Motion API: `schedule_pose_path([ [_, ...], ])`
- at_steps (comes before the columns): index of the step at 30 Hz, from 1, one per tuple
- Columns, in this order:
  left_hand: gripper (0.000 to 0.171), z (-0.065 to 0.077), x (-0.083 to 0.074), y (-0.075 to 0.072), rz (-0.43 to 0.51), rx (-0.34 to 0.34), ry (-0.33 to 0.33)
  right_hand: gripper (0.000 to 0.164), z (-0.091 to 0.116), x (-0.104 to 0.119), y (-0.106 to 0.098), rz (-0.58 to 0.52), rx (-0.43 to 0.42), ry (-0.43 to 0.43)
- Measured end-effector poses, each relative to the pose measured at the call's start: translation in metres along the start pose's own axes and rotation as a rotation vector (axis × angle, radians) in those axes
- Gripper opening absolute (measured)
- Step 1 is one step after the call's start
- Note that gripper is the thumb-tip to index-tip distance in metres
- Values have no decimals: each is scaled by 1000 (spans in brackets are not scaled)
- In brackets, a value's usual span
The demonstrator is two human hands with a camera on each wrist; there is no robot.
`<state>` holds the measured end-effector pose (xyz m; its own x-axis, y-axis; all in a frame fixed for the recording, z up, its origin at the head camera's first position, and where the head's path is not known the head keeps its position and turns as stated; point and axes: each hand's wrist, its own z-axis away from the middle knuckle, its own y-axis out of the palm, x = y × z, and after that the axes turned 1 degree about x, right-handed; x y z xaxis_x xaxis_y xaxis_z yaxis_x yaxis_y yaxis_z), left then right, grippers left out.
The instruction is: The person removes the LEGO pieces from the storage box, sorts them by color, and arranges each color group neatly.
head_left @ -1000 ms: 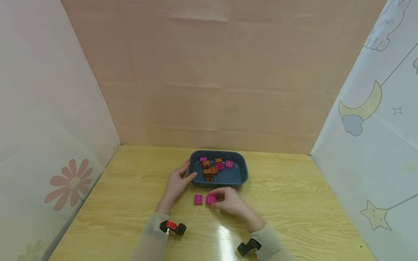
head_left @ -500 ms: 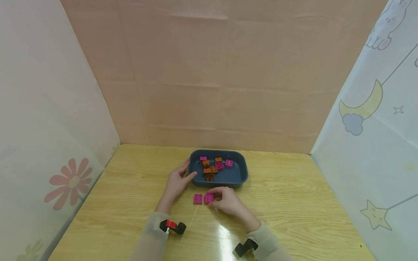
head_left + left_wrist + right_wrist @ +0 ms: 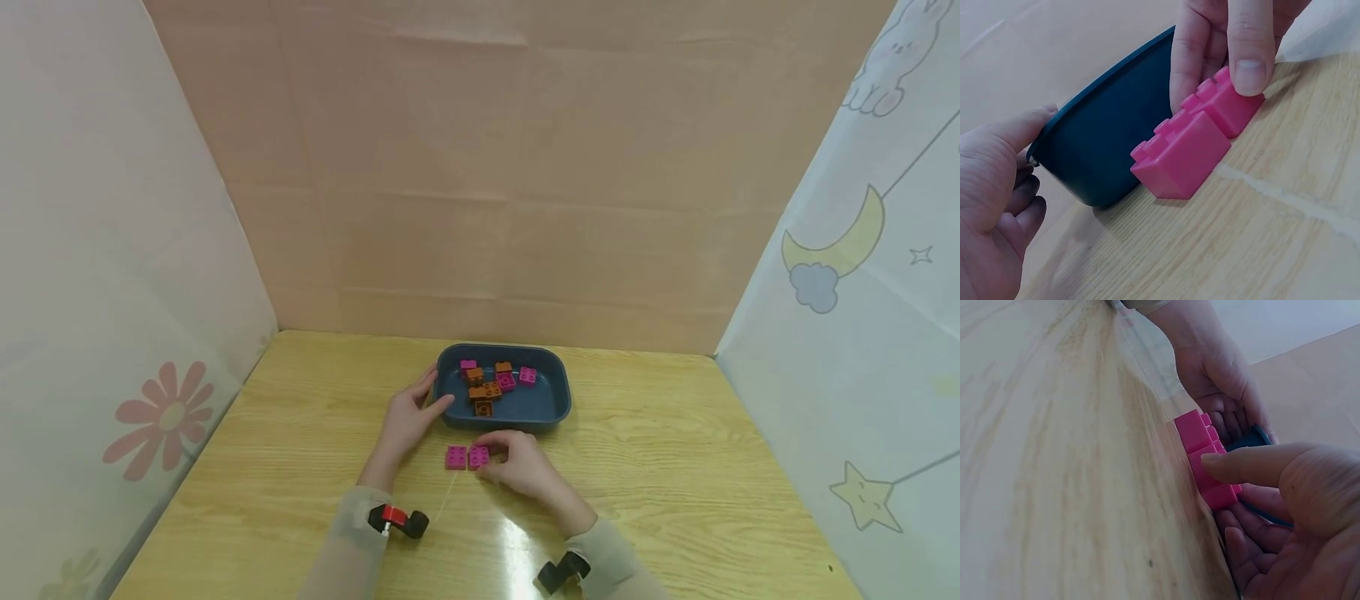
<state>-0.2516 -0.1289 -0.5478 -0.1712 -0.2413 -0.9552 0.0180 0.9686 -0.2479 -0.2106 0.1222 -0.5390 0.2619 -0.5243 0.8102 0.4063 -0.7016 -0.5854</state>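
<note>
Two pink studded toy bricks stand side by side on the table in front of a dark blue tray (image 3: pixel 538 408). My right hand (image 3: pixel 523 465) pinches the right pink brick (image 3: pixel 478 457) between thumb and fingertips. The left pink brick (image 3: pixel 1182 159) stands upright with its studs up, touched by neither hand. In the right wrist view the two bricks line up end to end and appear to touch. My left hand (image 3: pixel 406 422) grips the tray's left end, thumb at the rim and fingers along the outer wall.
Inside the tray lie several loose bricks, among them orange bricks (image 3: pixel 491 389) and pink bricks (image 3: pixel 528 376). The wooden table (image 3: pixel 675 467) is bounded by a tan backdrop (image 3: pixel 487 208) behind and printed white panels on both sides. A pale line crosses the table near the bricks.
My right hand has slid its pink brick a little left, narrowing the gap to the other pink brick. My left hand has stayed on the tray.
</note>
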Motion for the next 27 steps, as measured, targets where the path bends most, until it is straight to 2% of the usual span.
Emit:
schedule_pose_path([
  [17,74,0,2,-1,12,13,28,39,1,1,-1,11,-7,12],
  [27,78,0,2,-1,16,11,1,40,3,2,-2,1,-9,-6],
])
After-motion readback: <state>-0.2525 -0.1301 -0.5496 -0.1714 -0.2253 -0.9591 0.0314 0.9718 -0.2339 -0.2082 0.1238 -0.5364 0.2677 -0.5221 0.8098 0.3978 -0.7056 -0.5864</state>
